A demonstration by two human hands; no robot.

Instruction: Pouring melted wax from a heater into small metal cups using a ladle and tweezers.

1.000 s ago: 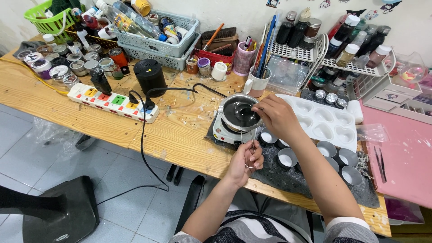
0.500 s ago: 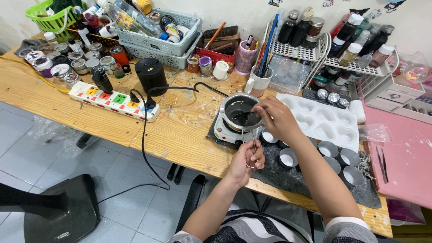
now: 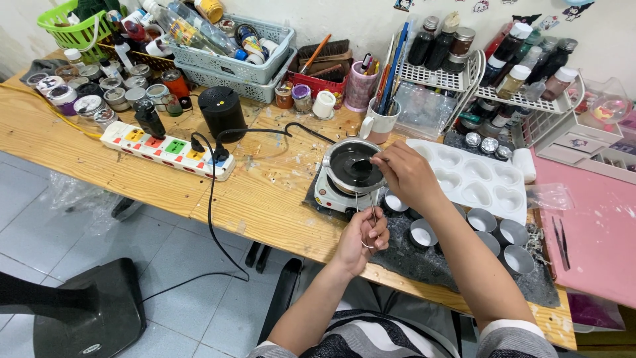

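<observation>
From the head camera I look down on a wooden table (image 3: 106,142) crowded with jars, baskets and a white power strip (image 3: 165,149). Just right of centre a small metal melting pot (image 3: 351,166) sits upright on a little electric hotplate (image 3: 331,192); dark liquid fills it.

My left hand (image 3: 363,240) is at the near edge, fingers curled and pinching the thin wire handle (image 3: 366,215) that runs from the pot toward me. My right hand (image 3: 407,174) hovers at the pot's right rim, thumb and forefinger pressed together on a slim stirring stick (image 3: 368,162); I think its tip dips into the liquid, but it is too thin to be sure.

The pot's long axis is the handle line, pointing from the hotplate toward my body. I judge the pot light but hot and brim-sensitive: stiff metal, slippery contents that slosh. The wire handle is the place to grip, low and steady, never the wall.

Beside it lie round tins (image 3: 424,232) on a dark mat (image 3: 424,262) and a white heart mould tray (image 3: 523,205).
</observation>
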